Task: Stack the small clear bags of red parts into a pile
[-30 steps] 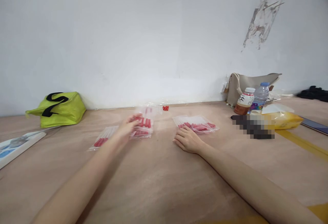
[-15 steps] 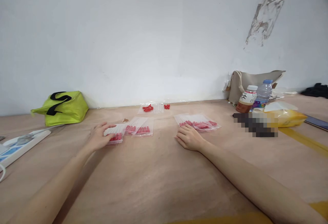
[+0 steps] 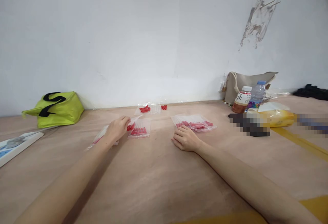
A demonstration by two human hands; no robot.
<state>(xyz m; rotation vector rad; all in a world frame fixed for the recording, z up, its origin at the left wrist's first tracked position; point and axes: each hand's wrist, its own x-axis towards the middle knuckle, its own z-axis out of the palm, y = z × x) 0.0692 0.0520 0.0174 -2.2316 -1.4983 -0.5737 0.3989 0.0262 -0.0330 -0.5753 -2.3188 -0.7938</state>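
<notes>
My left hand (image 3: 118, 127) has its thumb and fingers pinched on the upper part of a clear plastic bag (image 3: 131, 127) holding red pieces. Right beside that bag, another clear bag (image 3: 139, 131) of red finger-shaped pieces lies flat. Partly under my left wrist is a further bag (image 3: 98, 137), its contents mostly hidden. My right hand (image 3: 186, 138) rests on the table with curled fingers, at the near edge of a group of overlapping clear bags (image 3: 198, 125) with red pieces inside. Nothing shows in its fingers.
Near the wall lie more clear bags (image 3: 153, 109) with small red pieces. A lime-green bag (image 3: 61, 111) and a white power strip (image 3: 23, 145) are on the left. Bottles (image 3: 242, 100), a grey bag (image 3: 230, 87) and a yellow tissue pack (image 3: 278, 118) stand at the right.
My left hand has moved right, off the leftmost bag, and its fingers have closed on the bag beside it. My right hand stays in place. The view has shifted slightly.
</notes>
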